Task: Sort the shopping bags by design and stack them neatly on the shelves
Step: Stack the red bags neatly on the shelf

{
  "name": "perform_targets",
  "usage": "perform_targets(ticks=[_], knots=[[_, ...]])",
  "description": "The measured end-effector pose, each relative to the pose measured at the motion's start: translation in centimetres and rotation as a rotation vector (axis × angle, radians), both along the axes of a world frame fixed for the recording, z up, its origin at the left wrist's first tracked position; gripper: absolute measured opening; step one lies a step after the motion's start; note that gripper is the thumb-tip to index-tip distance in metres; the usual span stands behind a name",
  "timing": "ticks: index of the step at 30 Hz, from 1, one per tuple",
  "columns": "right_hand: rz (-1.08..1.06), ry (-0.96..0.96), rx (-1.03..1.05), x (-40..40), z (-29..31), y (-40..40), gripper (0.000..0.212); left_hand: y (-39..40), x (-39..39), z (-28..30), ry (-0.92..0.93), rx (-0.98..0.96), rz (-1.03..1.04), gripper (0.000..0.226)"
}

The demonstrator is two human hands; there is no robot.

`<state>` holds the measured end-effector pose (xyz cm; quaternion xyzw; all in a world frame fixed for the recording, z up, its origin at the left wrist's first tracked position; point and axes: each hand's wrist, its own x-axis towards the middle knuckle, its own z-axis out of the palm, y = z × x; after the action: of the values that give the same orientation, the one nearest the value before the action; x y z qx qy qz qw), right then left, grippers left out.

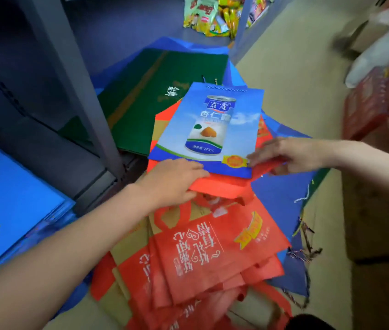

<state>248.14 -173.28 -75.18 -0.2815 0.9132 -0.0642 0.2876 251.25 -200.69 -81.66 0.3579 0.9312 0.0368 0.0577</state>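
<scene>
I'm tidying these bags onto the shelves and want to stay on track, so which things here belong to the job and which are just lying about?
Part of the job:
blue can bag, held by left hand and right hand
red bags
green bag
blue stack on the shelf

Just lying about:
snack packets
red boxes

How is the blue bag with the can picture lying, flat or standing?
Flat. The blue can bag lies face up on the red bags, with both hands at its near edge.
</scene>
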Motion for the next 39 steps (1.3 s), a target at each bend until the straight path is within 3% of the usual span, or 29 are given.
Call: perform_targets(ticks=[3, 7, 10, 13, 17, 19, 22, 25, 28, 31, 34, 36, 39], knots=[[-0.273, -0.285, 0.212, 1.0, -1.8, 1.7, 0.059, 0.3, 1.3, -1.8, -0.181, -0.039, -0.022, 0.045], [-0.764, -0.089, -0.221, 1.1, -7.1, 2.1, 0.062, -1.6, 2.7, -4.2, -0.221, -0.034, -0.030, 0.078], [-0.989, -0.144, -0.548, 1.3, -11.4, -0.4, 0.057, -3.2, 3.3, -4.9, -0.212, 0.228, 0.210, 0.080], [-1.116, -0.191, -0.832, 0.6, -13.8, -3.9, 0.038, -4.5, 2.5, -4.9, -0.198, 0.437, 0.505, 0.077], [-1.448, -0.148, -0.949, -1.4, -16.5, -6.3, 0.074, -4.0, 1.4, -5.5, -0.201, 0.496, 0.644, 0.059], [-1.538, -0.154, -1.057, -1.9, -16.8, -6.5, 0.070, -3.2, 1.0, -5.4, -0.194, 0.542, 0.705, 0.062], [-1.543, -0.168, -1.211, -1.5, -15.1, -5.6, 0.066, -2.4, 0.5, -4.6, -0.184, 0.615, 0.790, 0.071], [-1.490, 0.024, -1.141, -1.4, -12.0, -2.5, 0.068, -1.7, 2.2, -4.7, -0.309, 0.650, 0.767, 0.080], [-1.310, 0.141, -1.058, -1.0, -8.7, 0.3, 0.075, -0.7, 6.9, -6.7, -0.493, 0.529, 0.658, 0.081], [-1.185, 0.088, -0.991, 0.4, -7.5, 0.5, 0.071, -1.0, 9.5, -8.3, -0.581, 0.389, 0.667, 0.079], [-1.122, 0.002, -0.999, 2.4, -7.2, -0.5, 0.066, -2.2, 8.3, -7.7, -0.536, 0.339, 0.800, 0.075], [-1.096, -0.023, -1.071, 3.6, -6.7, -1.0, 0.062, -3.1, 7.1, -6.3, -0.500, 0.496, 0.874, 0.069], [-1.060, -0.197, -1.221, 6.0, -6.8, -2.1, 0.065, -4.0, 5.7, -3.2, -0.717, 1.057, 1.057, 0.057]])
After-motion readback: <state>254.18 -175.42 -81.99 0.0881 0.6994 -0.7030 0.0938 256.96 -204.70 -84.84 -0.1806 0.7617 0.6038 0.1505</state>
